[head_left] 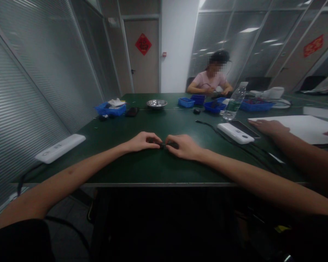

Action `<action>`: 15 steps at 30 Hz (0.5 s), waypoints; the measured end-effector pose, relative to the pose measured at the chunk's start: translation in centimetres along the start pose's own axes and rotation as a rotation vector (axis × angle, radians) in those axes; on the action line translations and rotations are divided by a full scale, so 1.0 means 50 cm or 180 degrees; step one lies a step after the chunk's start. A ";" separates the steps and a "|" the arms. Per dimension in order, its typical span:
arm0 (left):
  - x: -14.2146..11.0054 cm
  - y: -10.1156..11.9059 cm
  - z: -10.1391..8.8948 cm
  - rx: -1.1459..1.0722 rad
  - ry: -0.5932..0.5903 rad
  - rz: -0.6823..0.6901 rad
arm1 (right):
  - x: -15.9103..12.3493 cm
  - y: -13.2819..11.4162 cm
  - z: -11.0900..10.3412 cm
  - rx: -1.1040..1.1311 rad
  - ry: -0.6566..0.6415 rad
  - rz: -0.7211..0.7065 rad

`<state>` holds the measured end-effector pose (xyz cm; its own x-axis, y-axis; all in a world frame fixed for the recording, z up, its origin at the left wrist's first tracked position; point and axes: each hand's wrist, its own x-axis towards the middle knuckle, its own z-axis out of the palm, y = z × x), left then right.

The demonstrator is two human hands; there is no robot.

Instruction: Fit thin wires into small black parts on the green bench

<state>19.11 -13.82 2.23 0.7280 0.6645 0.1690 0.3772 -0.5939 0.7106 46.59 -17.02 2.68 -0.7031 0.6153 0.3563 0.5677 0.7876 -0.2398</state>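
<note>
Both of my hands meet over the green tabletop (142, 167), a little back from its front edge. The thumb and fingers of my left hand (142, 141) are curled in a pinch at a small dark piece (162, 145). From the other side my right hand (184, 145) pinches at the same spot, its fingers curled and almost touching the left fingertips. What kind of thing the dark piece is, and whether it is one part or two, I cannot make out.
White power banks lie left (60, 148) and right (235, 133), with cables. Farther back are a metal bowl (156, 104), blue bins (186, 102) and a plastic bottle (235, 102). A neighbour's hand (269, 127) rests on white paper (303, 125). Another person (210, 80) sits opposite.
</note>
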 end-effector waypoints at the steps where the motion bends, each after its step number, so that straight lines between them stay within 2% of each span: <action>1: 0.000 0.000 -0.001 0.0020 -0.0011 0.0004 | 0.000 0.001 0.000 -0.0015 0.0001 0.0034; 10: -0.004 0.005 -0.027 0.0377 0.0034 -0.0064 | 0.000 0.009 -0.002 -0.0072 0.0173 0.0267; 13: -0.004 -0.014 -0.049 0.0517 0.0133 -0.0166 | 0.001 0.011 -0.001 -0.0074 0.0183 0.0305; 15: -0.006 -0.041 -0.076 0.0587 0.0272 -0.0396 | 0.001 0.012 -0.001 -0.0064 0.0172 0.0306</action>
<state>15.97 -11.08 3.31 0.6213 0.7690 0.1506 0.5649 -0.5728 0.5940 46.93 -16.52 2.58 -0.6213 0.6848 0.3808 0.6402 0.7238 -0.2572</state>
